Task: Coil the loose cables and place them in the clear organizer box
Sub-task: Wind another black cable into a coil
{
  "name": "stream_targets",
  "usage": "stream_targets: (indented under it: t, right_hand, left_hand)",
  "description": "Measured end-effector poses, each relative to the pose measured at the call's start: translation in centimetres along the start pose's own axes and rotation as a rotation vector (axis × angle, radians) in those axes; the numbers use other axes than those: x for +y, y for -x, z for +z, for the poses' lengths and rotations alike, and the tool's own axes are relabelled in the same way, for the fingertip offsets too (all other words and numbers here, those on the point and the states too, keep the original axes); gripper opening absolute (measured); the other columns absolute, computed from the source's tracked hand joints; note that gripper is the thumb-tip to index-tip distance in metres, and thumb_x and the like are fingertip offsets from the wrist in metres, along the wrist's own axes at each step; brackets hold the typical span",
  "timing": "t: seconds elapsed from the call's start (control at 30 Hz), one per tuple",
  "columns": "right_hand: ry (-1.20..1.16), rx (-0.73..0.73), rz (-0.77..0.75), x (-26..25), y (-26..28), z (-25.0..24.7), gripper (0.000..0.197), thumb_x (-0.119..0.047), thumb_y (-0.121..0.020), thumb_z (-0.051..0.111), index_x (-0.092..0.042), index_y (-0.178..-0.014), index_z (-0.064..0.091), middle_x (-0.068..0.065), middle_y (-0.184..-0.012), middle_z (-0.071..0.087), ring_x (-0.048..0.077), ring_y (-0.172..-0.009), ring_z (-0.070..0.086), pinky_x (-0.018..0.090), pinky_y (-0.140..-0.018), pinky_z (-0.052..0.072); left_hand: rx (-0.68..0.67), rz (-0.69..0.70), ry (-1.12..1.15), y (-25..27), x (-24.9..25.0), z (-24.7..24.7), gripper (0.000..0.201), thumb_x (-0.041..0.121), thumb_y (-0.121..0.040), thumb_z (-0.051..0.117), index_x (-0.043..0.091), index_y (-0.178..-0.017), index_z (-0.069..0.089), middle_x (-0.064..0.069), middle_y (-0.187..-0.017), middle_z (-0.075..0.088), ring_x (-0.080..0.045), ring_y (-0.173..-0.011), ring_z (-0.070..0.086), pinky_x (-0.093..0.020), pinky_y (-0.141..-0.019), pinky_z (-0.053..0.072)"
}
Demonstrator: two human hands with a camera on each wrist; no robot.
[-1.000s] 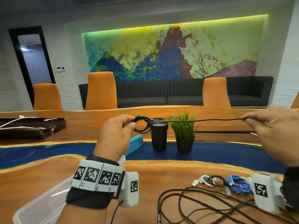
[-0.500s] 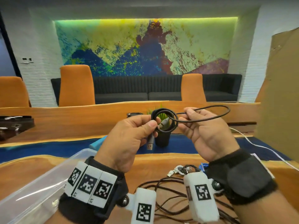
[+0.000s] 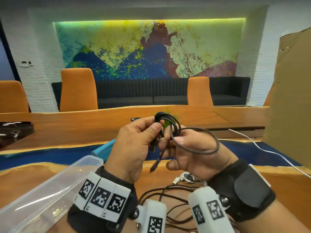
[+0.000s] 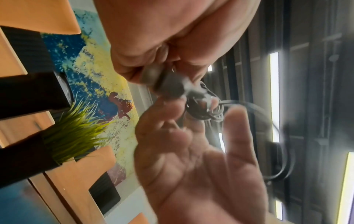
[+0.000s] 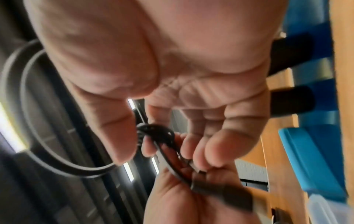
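Two hands meet in mid-air above the near edge of the wooden bench (image 3: 277, 185), both busy with one thin black cable (image 3: 168, 125). The left hand (image 3: 134, 145) pinches the stacked turns of the small coil between thumb and curled fingers (image 3: 155, 127), with a connector end dangling below it. The right hand (image 3: 190, 155) has its thumb and fingers curled round the same cable, feeding one wide slack loop that swings out to the right over its wrist.

The relation that counts: the coil stands roughly upright between the two hands, and the unwound slack lies wholly on the right hand's side, so that hand looks best placed to lay the last loop onto the bundle. The clear plastic organizer box (image 3: 50, 190) lies at the near left corner, below and left of the left hand, which is the nearer one for the drop.

Counted: one cable in hand, one box, one tangle of dark brown cable (image 3: 168, 199) on the bench beneath the wrists, one small white cable bundle (image 3: 183, 177) beside it, and one loose white cable (image 3: 269, 148) trailing toward the right edge.
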State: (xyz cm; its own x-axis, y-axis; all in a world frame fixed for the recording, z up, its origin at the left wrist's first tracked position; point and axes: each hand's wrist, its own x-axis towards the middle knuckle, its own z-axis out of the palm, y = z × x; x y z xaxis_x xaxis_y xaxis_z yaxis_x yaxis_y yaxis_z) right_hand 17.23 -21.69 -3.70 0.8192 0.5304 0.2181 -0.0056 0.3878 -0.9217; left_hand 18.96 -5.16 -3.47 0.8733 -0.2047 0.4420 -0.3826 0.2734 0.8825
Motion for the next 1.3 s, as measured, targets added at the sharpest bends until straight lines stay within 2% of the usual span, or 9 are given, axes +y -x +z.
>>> stream_targets:
  t: [0.07,0.2,0.37,0.57,0.67,0.83,0.97,1.13,1.3]
  right_hand:
    - [0.109,0.129,-0.028,0.1,-0.1,0.6,0.016,-0.019,-0.08,0.07,-0.015,-0.095,0.067,0.008,-0.087,0.061,0.017,-0.074,0.06,0.026,-0.058,0.052]
    - [0.29,0.257,-0.086,-0.6,0.4,1.1,0.031,-0.007,-0.087,0.065,-0.01,-0.118,0.062,0.008,-0.072,0.061,0.017,-0.062,0.058,0.026,-0.056,0.05]
    - [1.186,0.358,0.065,-1.6,1.3,-1.6,0.018,-0.008,-0.09,0.067,-0.024,-0.085,0.075,0.005,-0.07,0.07,0.017,-0.062,0.064,0.034,-0.066,0.057]
    - [1.522,0.536,0.093,-1.8,0.9,-2.3,0.019,-0.025,-0.088,0.069,-0.041,-0.078,0.071,-0.015,-0.075,0.07,0.004,-0.074,0.064,0.032,-0.072,0.055]
    - [1.44,0.689,-0.057,-1.5,0.7,-2.4,0.018,-0.02,-0.092,0.065,-0.034,-0.08,0.069,-0.011,-0.075,0.067,0.006,-0.074,0.061,0.027,-0.066,0.048]
    - [0.694,0.802,-0.287,-3.7,1.4,-1.3,0.015,-0.009,-0.096,0.057,-0.015,-0.09,0.069,0.004,-0.072,0.067,0.014,-0.066,0.061,0.025,-0.059,0.053]
    - [0.55,0.766,-0.412,-4.9,2.0,-0.3,0.017,-0.006,-0.097,0.054,-0.015,-0.089,0.067,0.0,-0.068,0.064,0.009,-0.06,0.06,0.021,-0.057,0.052]
    - [0.677,0.779,-0.407,-5.9,3.5,-1.4,0.02,-0.004,-0.092,0.061,-0.017,-0.083,0.072,0.003,-0.07,0.066,0.017,-0.064,0.06,0.031,-0.061,0.051]
    - [1.339,0.384,0.092,-5.5,3.8,-0.6,0.011,-0.021,-0.086,0.072,-0.03,-0.081,0.076,-0.008,-0.083,0.073,0.009,-0.078,0.066,0.03,-0.075,0.055]
  left_hand:
    - [0.035,0.053,-0.075,0.0,-0.2,0.1,0.021,0.011,-0.097,0.053,0.013,-0.105,0.073,-0.003,-0.088,0.076,-0.012,-0.075,0.068,-0.024,-0.069,0.056]
    - [0.156,0.096,-0.052,-0.4,0.1,-0.5,0.024,0.013,-0.101,0.049,0.017,-0.099,0.072,-0.002,-0.093,0.076,-0.016,-0.091,0.071,-0.027,-0.079,0.054]
    - [0.375,0.052,0.322,-1.3,3.6,-4.9,0.023,0.015,-0.105,0.041,0.016,-0.095,0.062,0.002,-0.076,0.072,-0.017,-0.078,0.071,-0.025,-0.065,0.055]
    - [0.281,-0.074,0.55,-0.8,4.5,-4.3,0.024,0.018,-0.103,0.045,0.015,-0.09,0.064,0.001,-0.069,0.066,-0.013,-0.064,0.066,-0.027,-0.065,0.054]
    - [0.02,-0.167,0.367,-0.3,4.2,-3.3,0.021,0.017,-0.101,0.045,0.011,-0.092,0.063,0.001,-0.067,0.057,-0.011,-0.062,0.057,-0.026,-0.065,0.047]
    - [-0.291,-0.08,-0.439,0.7,2.9,-2.0,0.021,0.017,-0.103,0.05,0.008,-0.095,0.068,0.009,-0.072,0.065,-0.001,-0.065,0.056,-0.014,-0.064,0.042]
    - [-0.397,-0.109,-0.439,1.7,2.1,0.4,0.021,0.008,-0.102,0.046,0.004,-0.094,0.065,0.003,-0.077,0.069,0.004,-0.061,0.061,-0.007,-0.057,0.044]
    - [-0.028,0.046,-0.245,0.2,0.2,0.1,0.023,0.008,-0.104,0.044,0.012,-0.092,0.064,-0.007,-0.081,0.063,-0.019,-0.078,0.063,-0.031,-0.076,0.056]
    - [0.22,0.202,-0.463,-0.8,-0.8,-1.9,0.019,0.014,-0.102,0.051,0.021,-0.093,0.067,0.007,-0.075,0.067,-0.006,-0.076,0.063,-0.023,-0.076,0.051]
